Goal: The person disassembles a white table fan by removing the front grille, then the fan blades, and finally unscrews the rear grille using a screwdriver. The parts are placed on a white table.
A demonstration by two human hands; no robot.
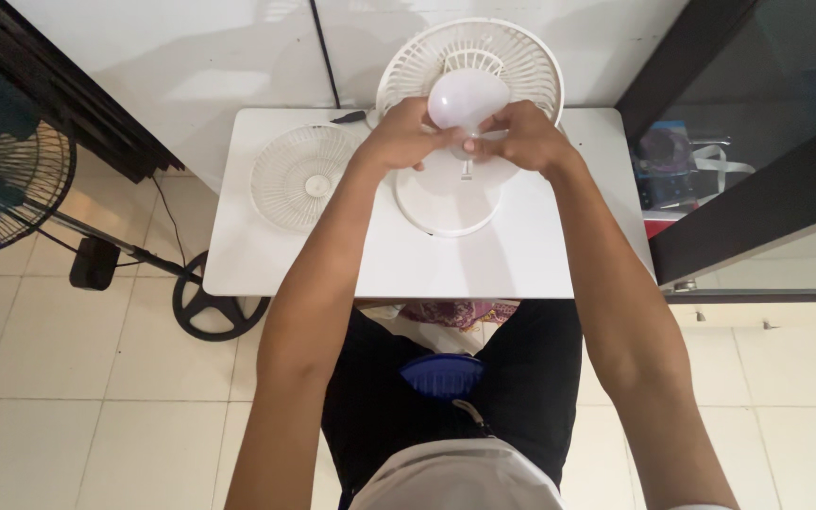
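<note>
A small white desk fan stands on a white table (559, 255). Its round base (446, 198) rests near the table's middle, and its rear grille (512, 52) faces the wall. My left hand (403, 137) and my right hand (521, 137) both grip the fan just under its rounded white motor housing (465, 94), fingers meeting at the neck. The detached white front grille (304, 179) lies flat on the table to the left of my left hand.
A small dark tool (349, 118) lies at the table's back edge. A black pedestal fan (2, 179) with a round base (210, 307) stands on the tiled floor at left. A blue fan blade (441, 375) rests on my lap. Dark shelving with bags sits right.
</note>
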